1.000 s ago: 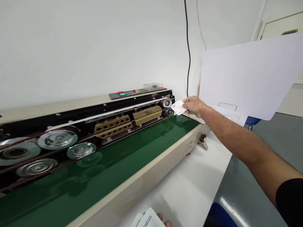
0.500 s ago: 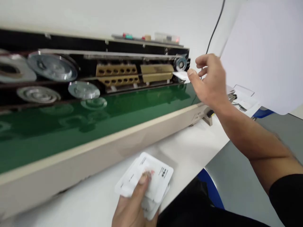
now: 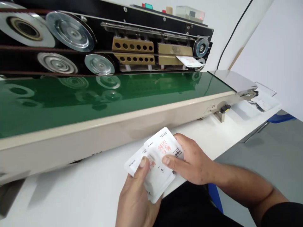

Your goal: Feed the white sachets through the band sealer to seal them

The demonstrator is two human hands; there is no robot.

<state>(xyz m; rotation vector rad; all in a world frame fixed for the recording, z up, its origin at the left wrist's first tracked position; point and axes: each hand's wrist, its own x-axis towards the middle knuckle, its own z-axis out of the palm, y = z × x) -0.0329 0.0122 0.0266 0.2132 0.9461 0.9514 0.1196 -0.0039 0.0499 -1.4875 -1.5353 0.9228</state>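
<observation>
We hold a small stack of white sachets [image 3: 155,164] printed in red and black, low in the middle of the view, just above the near edge of the white surface [image 3: 71,192]. Our left hand [image 3: 136,198] cradles the stack from below, its fingers [image 3: 142,161] closed around it with the thumb pressed on top. Our right hand [image 3: 191,160] meets the stack from the right, its fingers [image 3: 165,160] pinching the uppermost sachet [image 3: 165,145], which sits fanned up and away from the others.

Beyond the hands, a long sealing machine [image 3: 118,119] with a cream-coloured body stands on the surface. Its green conveyor belt [image 3: 94,94] runs across the view. Above the belt, a black panel carries silver wheels [image 3: 71,31] and brass-coloured blocks [image 3: 132,45] with rows of holes. One more sachet [image 3: 189,61] lies caught at the right end of that track, just below a small roller [image 3: 201,48].

At the machine's right end a metal plate [image 3: 233,80] slopes outward, with a clear tray [image 3: 262,99] just beside it. A black cable [image 3: 233,33] climbs the white wall behind.
</observation>
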